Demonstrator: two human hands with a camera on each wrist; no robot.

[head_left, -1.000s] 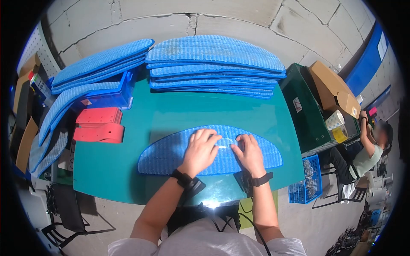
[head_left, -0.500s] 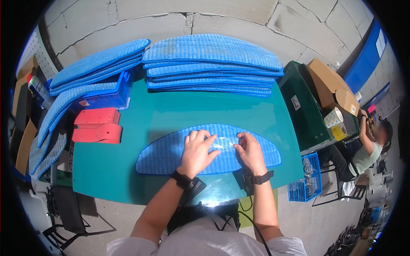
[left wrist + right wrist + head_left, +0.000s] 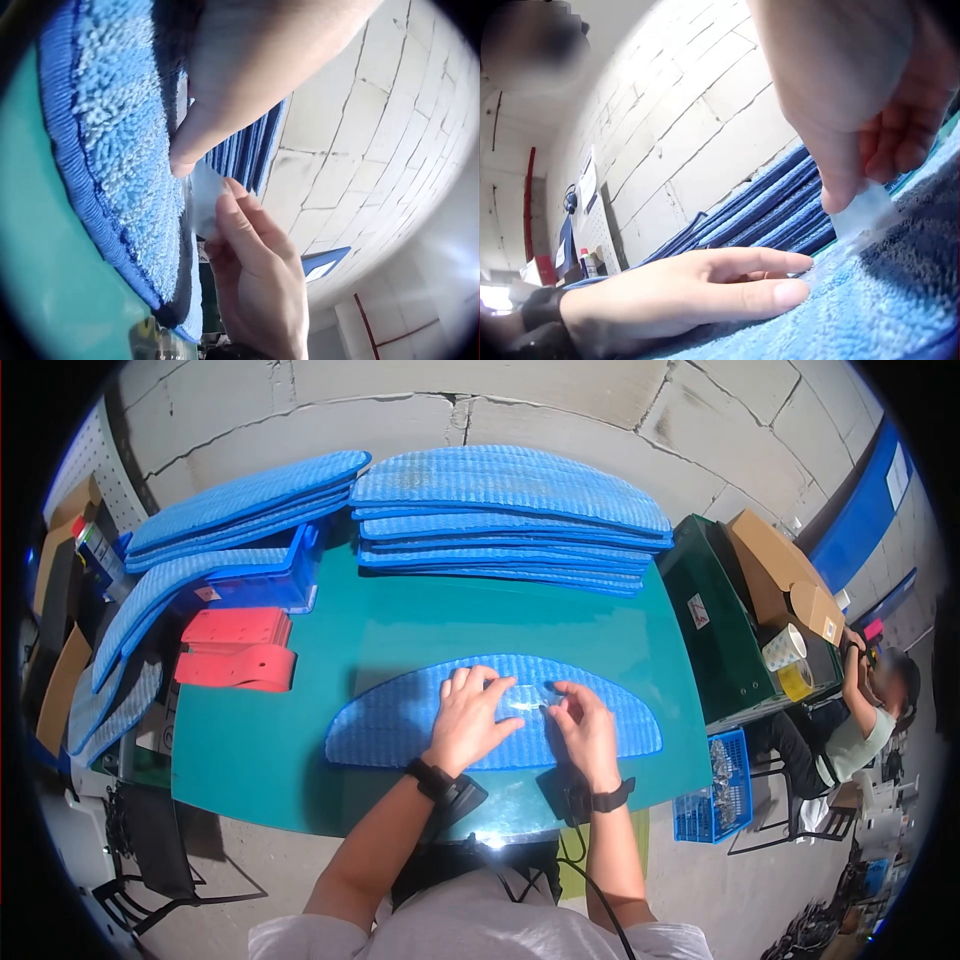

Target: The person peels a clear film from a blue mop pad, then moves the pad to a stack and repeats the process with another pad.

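A half-moon blue mop pad (image 3: 385, 725) lies on the green table with its straight edge toward me. My left hand (image 3: 465, 715) rests on the middle of the pad, fingers extended and thumb pressed to the pile. A clear plastic film (image 3: 524, 701) lies on the pad between my hands. My right hand (image 3: 588, 735) pinches the film's right end between thumb and fingertips. In the right wrist view the pinched end of the film (image 3: 864, 212) stands up from the pile, while its other end runs toward the left hand's fingertips.
Stacked blue mop pads (image 3: 510, 510) stand at the back, with more pads over a blue bin (image 3: 285, 575) at back left. Red strips (image 3: 236, 650) lie at the left. A green crate (image 3: 715, 620) stands off the right edge, and a person (image 3: 865, 730) sits beyond it.
My right hand has turned slightly and drawn its fingers together on the film's end. The left hand has stayed on the pad, its thumb spread lower than a second ago.
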